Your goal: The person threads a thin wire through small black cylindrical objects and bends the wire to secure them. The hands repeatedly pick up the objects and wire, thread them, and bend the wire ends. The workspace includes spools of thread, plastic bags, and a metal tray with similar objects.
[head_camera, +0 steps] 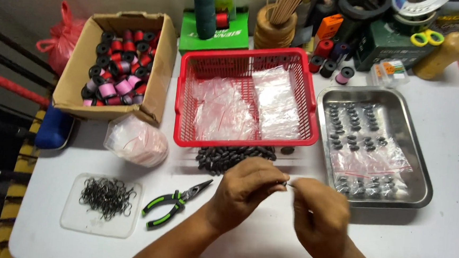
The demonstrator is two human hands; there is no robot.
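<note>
From my remote seat I see both bare hands meeting over the white desk (435, 242), just in front of a loose heap of small dark oval beads (233, 157). The left hand (247, 191) is curled with its grip pinched tight on a tiny dark piece (284, 184) at its fingertips; I cannot make out what it is, as it is too small and partly blurred. The right hand (319, 217) comes in from the right, its grip narrow too, thumb and forefinger almost touching that same piece, though whether it holds a thread or the piece itself I cannot tell. So the piece lies between the two hands, at the left fingertips, just left of and above the right hand; its long axis I cannot judge. The bead heap is nearer the left hand, close under the red plastic basket (180, 110) of clear bags. Green-handled long-nose pliers (174, 202) lie well to the left, beside a clear plastic lid of black wire hooks (107, 197). A steel tray (423, 180) with bagged dark beads sits just right of the hands.
</note>
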